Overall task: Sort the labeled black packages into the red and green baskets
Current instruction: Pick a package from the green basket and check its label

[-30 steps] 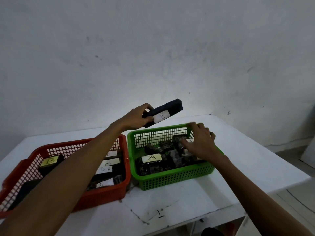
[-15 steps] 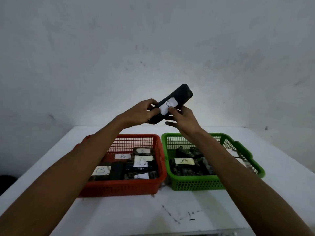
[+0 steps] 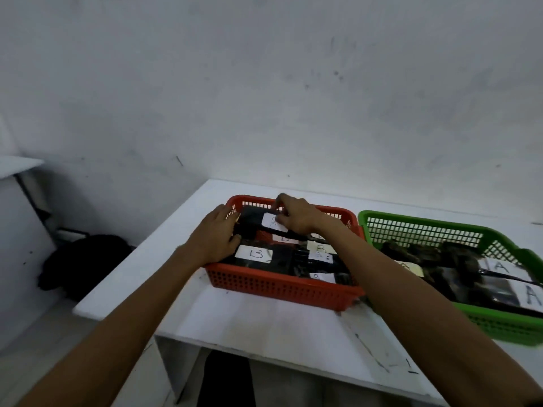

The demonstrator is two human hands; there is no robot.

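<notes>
A black package [image 3: 255, 222] with a white label lies at the back of the red basket [image 3: 282, 286], on top of other black packages marked B. My left hand [image 3: 216, 237] holds its left end, fingers curled round it. My right hand [image 3: 295, 214] pinches the package at its label from above. The green basket [image 3: 423, 227] stands to the right and holds black packages marked A.
Both baskets sit on a white table [image 3: 264, 327] whose left and front edges are close by. A dark bag [image 3: 79, 262] lies on the floor to the left. A pale wall rises behind the table.
Both hands have brought the package down from in the air into the red basket. The view has swung left, so the baskets now sit further right.
</notes>
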